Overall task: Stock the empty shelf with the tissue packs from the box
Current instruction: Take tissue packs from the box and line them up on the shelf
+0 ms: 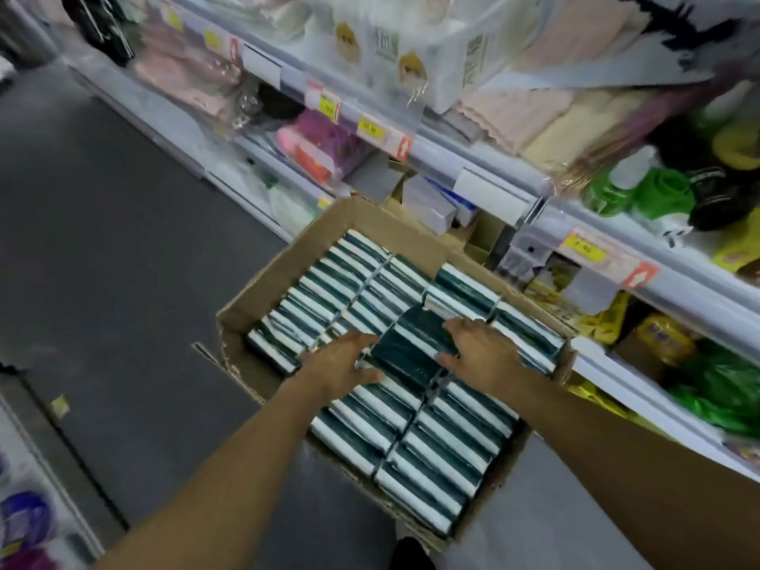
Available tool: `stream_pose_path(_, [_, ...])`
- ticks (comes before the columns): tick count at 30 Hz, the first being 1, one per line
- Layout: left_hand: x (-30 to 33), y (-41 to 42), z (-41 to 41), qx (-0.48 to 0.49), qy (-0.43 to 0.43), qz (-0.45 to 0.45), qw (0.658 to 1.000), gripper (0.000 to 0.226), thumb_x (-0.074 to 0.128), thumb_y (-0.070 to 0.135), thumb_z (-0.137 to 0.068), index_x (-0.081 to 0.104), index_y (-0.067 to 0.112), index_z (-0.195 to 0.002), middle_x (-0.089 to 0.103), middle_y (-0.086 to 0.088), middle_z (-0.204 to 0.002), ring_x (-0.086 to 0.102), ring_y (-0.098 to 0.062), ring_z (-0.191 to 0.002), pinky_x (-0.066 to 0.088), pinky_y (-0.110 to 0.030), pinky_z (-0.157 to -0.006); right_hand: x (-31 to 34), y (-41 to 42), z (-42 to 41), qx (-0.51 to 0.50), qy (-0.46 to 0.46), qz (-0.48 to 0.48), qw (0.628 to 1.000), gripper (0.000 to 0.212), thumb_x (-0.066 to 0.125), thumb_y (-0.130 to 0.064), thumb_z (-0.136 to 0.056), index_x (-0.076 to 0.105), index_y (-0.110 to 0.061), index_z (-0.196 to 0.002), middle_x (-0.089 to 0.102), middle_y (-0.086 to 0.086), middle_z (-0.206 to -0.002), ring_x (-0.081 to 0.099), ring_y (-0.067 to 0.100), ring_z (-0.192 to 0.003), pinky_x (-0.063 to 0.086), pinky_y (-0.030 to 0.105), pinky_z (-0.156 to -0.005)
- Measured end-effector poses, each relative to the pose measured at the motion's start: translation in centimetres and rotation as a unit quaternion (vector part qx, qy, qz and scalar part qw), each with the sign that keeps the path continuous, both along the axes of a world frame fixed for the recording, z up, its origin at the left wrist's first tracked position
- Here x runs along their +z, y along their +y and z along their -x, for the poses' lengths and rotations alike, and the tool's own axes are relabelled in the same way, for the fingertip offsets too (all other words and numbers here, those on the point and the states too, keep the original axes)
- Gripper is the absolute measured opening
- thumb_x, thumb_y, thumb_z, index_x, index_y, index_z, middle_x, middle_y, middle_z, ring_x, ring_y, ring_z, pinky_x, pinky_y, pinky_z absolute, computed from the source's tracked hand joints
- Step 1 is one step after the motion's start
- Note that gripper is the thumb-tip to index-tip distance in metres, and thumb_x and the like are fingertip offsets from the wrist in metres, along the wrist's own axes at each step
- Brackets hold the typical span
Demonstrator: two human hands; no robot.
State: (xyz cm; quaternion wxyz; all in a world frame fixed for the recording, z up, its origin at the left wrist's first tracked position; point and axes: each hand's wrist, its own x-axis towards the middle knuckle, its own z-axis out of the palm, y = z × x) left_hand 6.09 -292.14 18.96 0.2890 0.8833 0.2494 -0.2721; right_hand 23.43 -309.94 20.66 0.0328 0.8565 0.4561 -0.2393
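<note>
Down in the cardboard box [288, 261], the left hand [343, 364] lies with fingers spread on one side of a dark green tissue pack [411, 347], the right hand [479, 345] curls over its other side; the pack's long axis runs between them.

There is one brown box [288, 261]. Two hands reach in, the left hand [341, 359] and the right hand [481, 347]. The tissue packs [444, 458] are too many to count.
</note>
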Motion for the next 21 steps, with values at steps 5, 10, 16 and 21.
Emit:
stream_pose_path(5, [-2.7,1.1,-1.5,-0.045,0.008,0.066,0.997,0.067,0.074,0.042,-0.085,0.045,0.028,-0.144,0.038,0.001,-0.151,0.043,-0.021,-0.134,0.038,-0.035,-0.108,-3.8,2.3,-0.2,0.047,-0.067,0.094,0.992,0.077,0.056,-0.063,-0.086,0.034,-0.011,-0.138,0.050,0.015,-0.138,0.050,0.031,-0.123,0.042,0.039,-0.097])
stream_pose_path(10, [-3.7,1.3,-2.1,-0.080,0.003,0.080,0.994,0.050,0.073,0.036,-0.087,0.056,0.024,-0.133,0.048,-0.002,-0.139,0.047,-0.021,-0.125,0.043,-0.036,-0.103,-4.2,2.9,0.1,0.026,-0.097,0.081,0.992,0.042,0.059,-0.027,-0.091,0.041,-0.011,-0.126,0.061,0.012,-0.123,0.059,0.029,-0.110,0.045,0.035,-0.078])
stream_pose_path(16, [-0.7,1.3,-1.5,-0.027,-0.058,0.029,0.998,0.047,0.068,0.041,-0.090,0.062,0.015,-0.128,0.053,-0.004,-0.138,0.048,-0.022,-0.125,0.041,-0.038,-0.104,-0.3,2.2,-0.5,-0.222,0.051,-0.106,0.968,0.042,0.057,-0.031,-0.093,0.048,-0.011,-0.129,0.067,0.012,-0.099,0.065,0.031,-0.092,0.049,0.035,-0.067])
stream_pose_path(21, [6.3,1.6,-0.4,0.226,-0.135,0.126,0.956,0.032,0.067,0.041,-0.091,0.064,0.009,-0.093,0.068,-0.012,-0.070,0.066,-0.015,-0.069,0.052,-0.040,-0.078,5.4,0.9,0.5,-0.346,0.198,-0.287,0.871,0.025,0.066,-0.024,-0.088,0.057,-0.015,-0.110,0.065,0.002,-0.082,0.062,0.023,-0.074,0.046,0.029,-0.065])
